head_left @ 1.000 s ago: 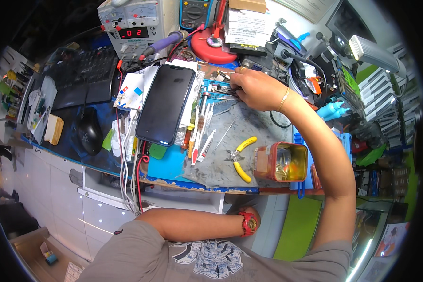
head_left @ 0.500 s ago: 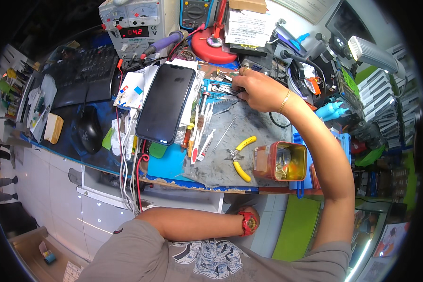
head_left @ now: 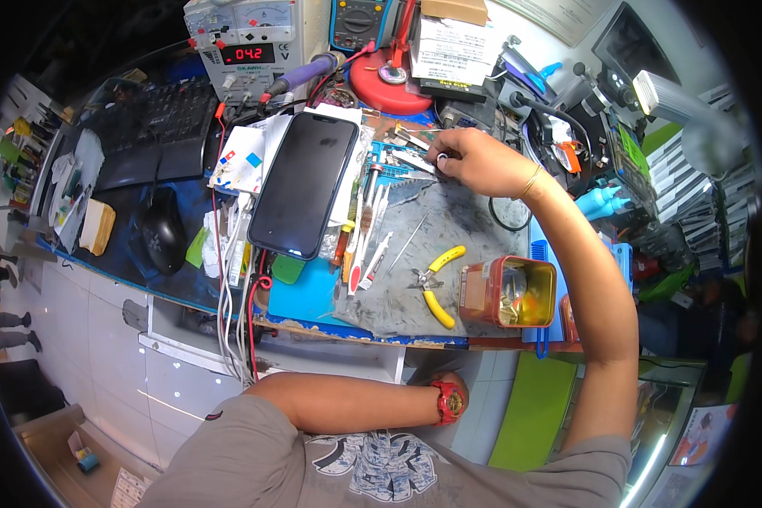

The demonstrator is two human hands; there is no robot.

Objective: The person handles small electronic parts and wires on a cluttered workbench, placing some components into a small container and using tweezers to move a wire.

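Note:
My right hand [head_left: 481,165] reaches over the back of the worktop, thumb and fingers pinched together at the end of a flat silvery strip [head_left: 416,161]. Whether it is gripped or only touched, I cannot make out. Beside it lies a blue tray [head_left: 383,154] with small metal pieces. My left hand [head_left: 457,383], wearing a red watch [head_left: 450,401], is down by the front edge, its fingers hidden. Yellow-handled pliers [head_left: 427,279] lie spread on the grey mat [head_left: 381,306]. Left of them are a thin metal rod [head_left: 407,243] and several slim tools.
A dark smartphone [head_left: 303,186] lies left of the tools. A red square tub [head_left: 474,292] with small items stands near the front edge, right of the pliers. Behind are a power supply [head_left: 250,76], a multimeter [head_left: 360,24] and a round red base [head_left: 381,95]. Cables hang at the front.
My right hand has shifted slightly right and nearer to me, its fingers now at the silvery strip's end. My left hand has stayed in place.

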